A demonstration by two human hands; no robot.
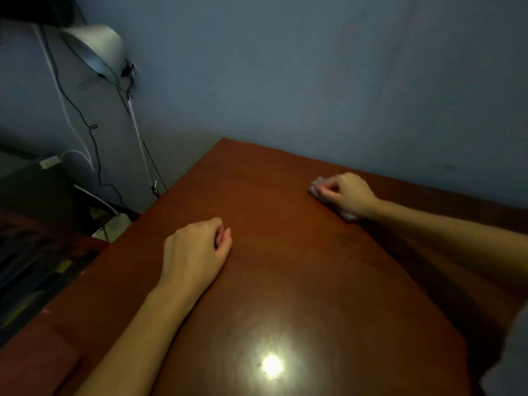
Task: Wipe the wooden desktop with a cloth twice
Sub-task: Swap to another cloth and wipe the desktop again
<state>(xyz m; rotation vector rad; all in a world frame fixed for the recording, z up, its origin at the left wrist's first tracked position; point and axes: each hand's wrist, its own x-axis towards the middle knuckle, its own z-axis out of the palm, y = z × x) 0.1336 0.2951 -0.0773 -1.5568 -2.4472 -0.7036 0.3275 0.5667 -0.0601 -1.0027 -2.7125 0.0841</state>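
Desktop point(285, 267): reddish-brown wood, glossy, 1 bright light glare near the front edge. Cloth point(315, 190): small, pale, crumpled, flat on the desktop at the far right near the wall, mostly hidden under the right hand point(347, 194) gripping it; 2 ends stick out.

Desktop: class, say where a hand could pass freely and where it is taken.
Free: the desktop between left hand and right hand, and around the near glare. Taken: far right, where that hand grips the cloth.

Cloth point(315, 190) on desktop point(300, 270) far right, under right hand point(347, 194); left hand point(194, 250) resting centre-left; lamp point(94, 50) behind left corner.
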